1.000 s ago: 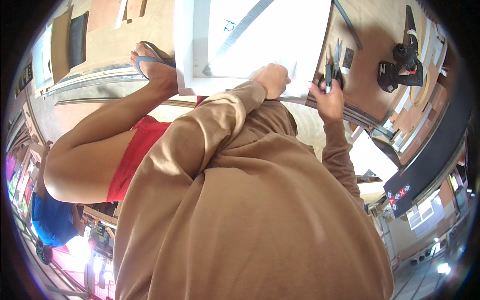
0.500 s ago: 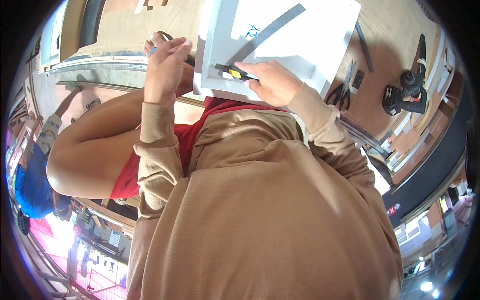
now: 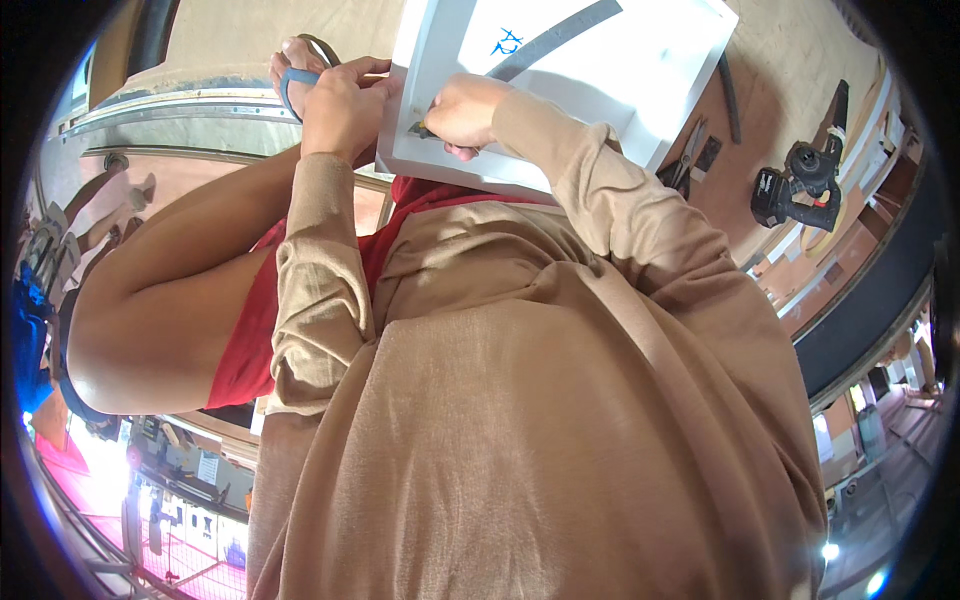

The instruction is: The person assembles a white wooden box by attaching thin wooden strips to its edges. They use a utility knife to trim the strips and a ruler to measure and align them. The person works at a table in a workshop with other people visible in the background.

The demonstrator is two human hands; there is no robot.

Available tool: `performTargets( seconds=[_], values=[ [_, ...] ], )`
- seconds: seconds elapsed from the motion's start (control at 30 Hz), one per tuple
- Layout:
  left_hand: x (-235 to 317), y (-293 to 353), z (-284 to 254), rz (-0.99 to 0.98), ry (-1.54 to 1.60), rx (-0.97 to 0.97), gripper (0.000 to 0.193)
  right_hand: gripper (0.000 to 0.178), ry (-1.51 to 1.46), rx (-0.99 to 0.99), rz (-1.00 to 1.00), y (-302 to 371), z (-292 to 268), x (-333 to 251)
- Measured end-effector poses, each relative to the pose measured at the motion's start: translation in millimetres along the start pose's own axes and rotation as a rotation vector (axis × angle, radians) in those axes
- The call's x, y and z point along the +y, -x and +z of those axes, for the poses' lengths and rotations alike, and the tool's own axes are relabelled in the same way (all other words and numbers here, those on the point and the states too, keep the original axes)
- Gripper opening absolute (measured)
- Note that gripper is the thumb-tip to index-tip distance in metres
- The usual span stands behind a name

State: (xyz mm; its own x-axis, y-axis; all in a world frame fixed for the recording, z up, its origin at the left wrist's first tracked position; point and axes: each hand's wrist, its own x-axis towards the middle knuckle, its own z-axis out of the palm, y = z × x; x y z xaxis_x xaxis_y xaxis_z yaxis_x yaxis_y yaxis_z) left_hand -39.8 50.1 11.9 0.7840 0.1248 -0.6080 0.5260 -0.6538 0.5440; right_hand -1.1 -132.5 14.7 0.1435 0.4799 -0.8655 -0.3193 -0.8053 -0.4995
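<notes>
A white box-shaped tray with raised walls sits in front of my lap, with blue handwriting on its inner face. My right hand is inside it at the near left corner, closed around a utility knife. Only the knife's tip end shows; my fingers hide the rest. Fingers stretched toward the box, my left hand touches the outside of its left wall. A grey flat strip lies across the inside of the box, beyond my right hand.
Scissors and a dark strip lie right of the box. Farther right is a black cordless power tool. My sandalled foot is beside my left hand. Someone in blue appears at the left edge.
My left hand has come right and forward to the box wall. My right hand has turned and moved left and up, bringing the knife into the corner. The view has shifted slightly.
</notes>
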Motion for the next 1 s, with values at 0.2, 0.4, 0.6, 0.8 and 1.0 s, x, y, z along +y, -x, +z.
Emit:
performTargets(
  seconds=[0.2, 0.4, 0.6, 0.8, 1.0],
  values=[
    [4.6, -3.4, -0.5, -0.044, 0.031, -0.019, 0.037, 0.028, -0.111, -0.011, 0.059, -10.3, -0.2, -13.8],
    [-8.9, -8.4, 2.9, -0.027, 0.087, -0.001, 0.033, 0.027, -0.141, -0.056, 0.068, -14.6, -6.1, -24.5],
    [-14.8, -14.0, 5.6, -0.042, 0.074, 0.007, 0.034, 0.019, -0.161, -0.088, 0.029, -13.7, -17.6, -29.1],
    [-18.2, -20.4, 3.7, -0.033, 0.031, -0.022, 0.034, 0.014, -0.196, -0.08, 0.064, -19.0, -19.8, -26.8],
    [-10.7, -18.0, 1.0, -0.069, 0.098, -0.034, 0.034, 0.013, -0.204, -0.069, 0.06, -4.0, -22.5, -33.6]
  ],
)
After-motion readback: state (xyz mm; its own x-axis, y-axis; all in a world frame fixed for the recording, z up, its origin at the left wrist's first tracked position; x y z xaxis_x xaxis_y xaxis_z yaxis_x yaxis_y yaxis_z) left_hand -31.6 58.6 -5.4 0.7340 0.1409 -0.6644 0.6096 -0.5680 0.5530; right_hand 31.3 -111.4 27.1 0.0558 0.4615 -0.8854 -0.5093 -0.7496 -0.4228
